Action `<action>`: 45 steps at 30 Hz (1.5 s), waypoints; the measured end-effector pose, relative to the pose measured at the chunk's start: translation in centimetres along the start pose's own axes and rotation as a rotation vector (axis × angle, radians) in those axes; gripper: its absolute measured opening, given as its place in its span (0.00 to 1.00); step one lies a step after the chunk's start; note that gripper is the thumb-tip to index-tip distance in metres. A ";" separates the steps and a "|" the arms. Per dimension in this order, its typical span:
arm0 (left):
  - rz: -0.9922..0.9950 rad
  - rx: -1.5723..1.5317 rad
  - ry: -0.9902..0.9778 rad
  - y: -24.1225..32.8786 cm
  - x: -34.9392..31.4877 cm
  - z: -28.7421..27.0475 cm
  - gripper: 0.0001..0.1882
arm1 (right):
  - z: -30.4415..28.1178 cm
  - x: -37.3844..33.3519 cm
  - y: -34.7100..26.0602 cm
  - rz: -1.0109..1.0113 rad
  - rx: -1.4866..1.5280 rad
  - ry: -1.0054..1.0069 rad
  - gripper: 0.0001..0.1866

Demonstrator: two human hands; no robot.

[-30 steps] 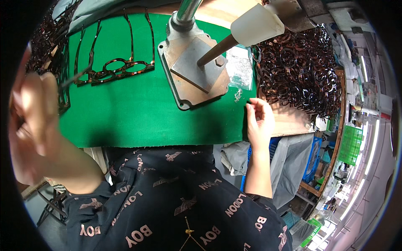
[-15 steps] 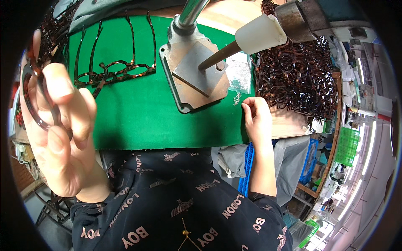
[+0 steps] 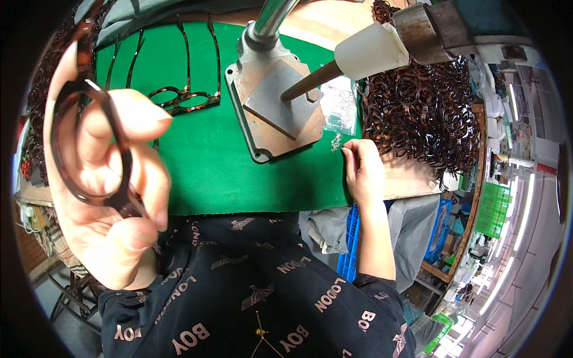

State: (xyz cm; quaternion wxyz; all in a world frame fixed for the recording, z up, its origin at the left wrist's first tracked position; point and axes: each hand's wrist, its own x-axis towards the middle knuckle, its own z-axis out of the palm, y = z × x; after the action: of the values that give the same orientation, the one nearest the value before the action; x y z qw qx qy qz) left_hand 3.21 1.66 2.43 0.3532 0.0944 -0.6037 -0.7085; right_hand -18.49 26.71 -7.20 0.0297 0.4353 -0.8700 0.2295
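Note:
Close to the camera on the left, my left hand (image 3: 104, 238) is closed on a tortoiseshell eyeglass frame (image 3: 128, 201), with one rim facing me and the upper part running out of view. My right hand (image 3: 365, 164) rests at the right edge of the green mat (image 3: 239, 185), thumb and forefinger pressed together. Whether anything is between them cannot be made out. Just beside those fingertips lie tiny clear pieces (image 3: 336, 142). More eyeglass frames (image 3: 197, 108) lie on the mat with their temples pointing away, partly hidden behind my left hand.
A metal stand with a square plate (image 3: 274, 98) occupies the mat's middle; a slanting rod (image 3: 313, 80) with a white sleeve (image 3: 371, 51) reaches over it. A clear bag (image 3: 340, 107) of small pieces lies alongside. Dark frames are heaped (image 3: 418, 113) at right.
My left hand has moved right with the eyeglass frame, which has turned and appears larger. It now covers more of the frames on the mat. My right hand has hardly moved.

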 end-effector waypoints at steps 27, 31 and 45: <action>-0.109 -0.018 0.091 -1.7 0.2 3.7 0.48 | -1.1 -1.4 -1.4 0.077 0.137 -0.088 0.04; -0.211 -0.177 -0.073 -2.3 -0.1 3.8 0.48 | -1.4 -1.0 -3.0 0.056 0.041 -0.146 0.03; -0.145 -0.137 -0.364 -3.8 -0.6 3.8 0.45 | -4.5 4.8 -13.7 -0.441 0.665 -0.139 0.07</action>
State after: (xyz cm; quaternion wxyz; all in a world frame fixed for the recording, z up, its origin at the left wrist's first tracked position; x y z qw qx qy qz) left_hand 0.04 5.11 -0.27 0.1921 -0.0163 -0.5996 -0.7767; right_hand -11.58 18.01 3.09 -0.1229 0.6117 -0.6341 0.4567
